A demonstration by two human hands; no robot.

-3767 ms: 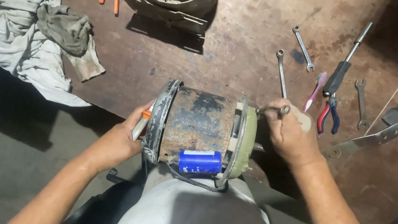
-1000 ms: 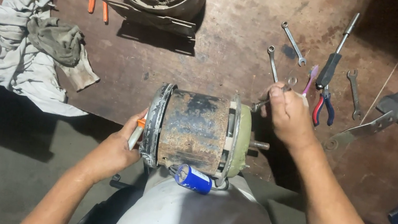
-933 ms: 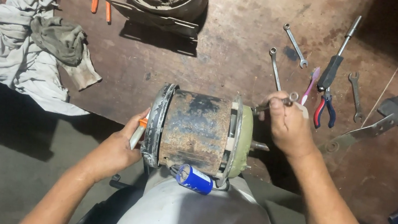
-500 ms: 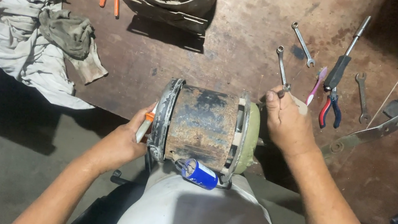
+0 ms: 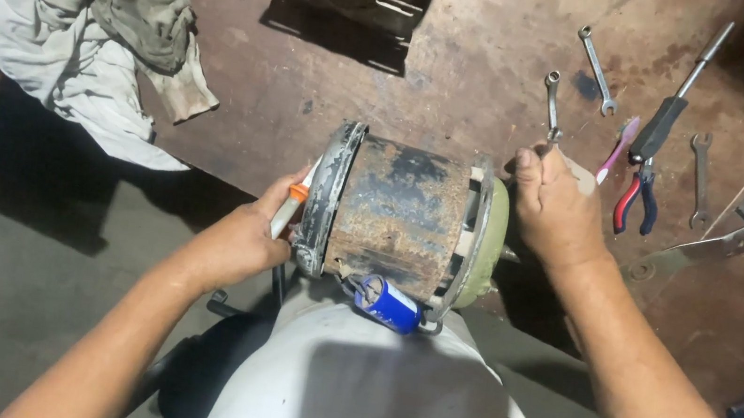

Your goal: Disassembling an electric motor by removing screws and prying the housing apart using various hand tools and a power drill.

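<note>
a: where is the rusty round metal motor body (image 5: 399,217)?
b: it lies on its side at the near edge of the brown wooden workbench (image 5: 426,74), partly over the person's lap. a small blue can-shaped capacitor (image 5: 389,303) hangs off its near side on wires.

a: what could go wrong?
b: i think the motor could roll or tip off the edge, because so little of it sits on the bench. the capacitor could get pulled too, if the body turns and the wires go tight.

a: what is the left hand (image 5: 245,241) doing?
b: it comes in from the near left. its fingers are curled shut around a thin white tool with an orange band (image 5: 289,210), pressed by the motor's left rim.

a: and the right hand (image 5: 556,208)?
b: it comes from the near right, fist closed, just right of the pale green end cover (image 5: 489,242). it may grip something small, but i cannot tell what. a silver ring spanner (image 5: 551,103) lies just beyond it, and red-handled pliers (image 5: 635,199) lie to its right.
</note>
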